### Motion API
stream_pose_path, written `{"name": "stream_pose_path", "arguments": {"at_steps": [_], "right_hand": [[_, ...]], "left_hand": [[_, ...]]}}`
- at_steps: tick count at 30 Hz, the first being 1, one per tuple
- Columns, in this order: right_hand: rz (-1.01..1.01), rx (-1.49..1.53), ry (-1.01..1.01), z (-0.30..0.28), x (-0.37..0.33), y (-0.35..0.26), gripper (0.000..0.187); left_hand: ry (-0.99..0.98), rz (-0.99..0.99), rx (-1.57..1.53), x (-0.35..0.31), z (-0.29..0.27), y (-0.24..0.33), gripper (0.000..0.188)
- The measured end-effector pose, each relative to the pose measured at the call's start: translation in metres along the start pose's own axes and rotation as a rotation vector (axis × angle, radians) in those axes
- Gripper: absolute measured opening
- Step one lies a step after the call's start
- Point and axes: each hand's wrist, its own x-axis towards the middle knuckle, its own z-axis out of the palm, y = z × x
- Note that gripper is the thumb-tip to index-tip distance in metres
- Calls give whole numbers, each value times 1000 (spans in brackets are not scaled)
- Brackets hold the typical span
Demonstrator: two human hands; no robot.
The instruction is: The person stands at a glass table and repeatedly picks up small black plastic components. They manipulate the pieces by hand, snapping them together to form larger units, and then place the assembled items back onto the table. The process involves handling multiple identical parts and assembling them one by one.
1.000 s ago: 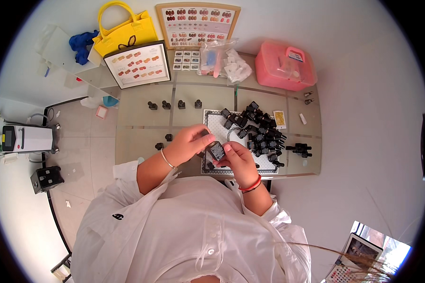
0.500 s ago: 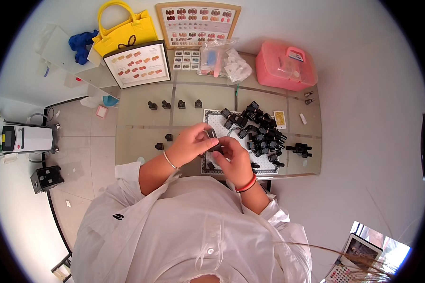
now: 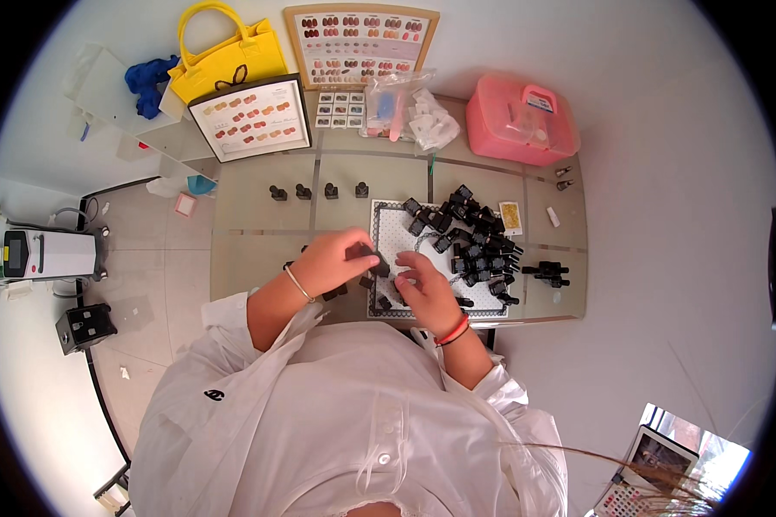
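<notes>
In the fingers of my left hand (image 3: 332, 261) is a small black nail polish bottle (image 3: 377, 262), tilted over the left part of a white dotted mat (image 3: 388, 221) with a black lace border. My right hand (image 3: 428, 293) is just to the right of that bottle, its fingers curved and apart, and I see nothing in them. A heap of black nail polish bottles (image 3: 483, 246) covers the mat's right side. Several similar bottles (image 3: 331, 191) stand in a spaced row at the far left of the table. More lie partly hidden beneath my left hand and wrist.
A pink plastic case (image 3: 523, 121) sits at the table's back right. Along the back are plastic bags (image 3: 414, 112), a framed colour chart (image 3: 254, 119), a wooden-framed board (image 3: 362, 43) and a yellow handbag (image 3: 230, 60). Several black bottles (image 3: 547, 274) lie beyond the mat's right edge.
My hands have drawn apart. The right hand has let go of the nail polish bottle and moved slightly down; the left hand keeps it and has shifted a little left.
</notes>
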Motion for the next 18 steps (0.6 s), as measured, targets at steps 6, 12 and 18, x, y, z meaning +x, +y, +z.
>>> {"name": "stream_pose_path", "arguments": {"at_steps": [6,12,18], "right_hand": [[22,-80,32,-21,2,26,32],[100,-212,130,-36,3,36,24],[135,-365,338,-85,6,83,20]], "left_hand": [[247,-44,358,8,-23,-45,23],[333,-335,756,7,-77,-125,21],[457,-493,824,-14,-130,-179,19]]}}
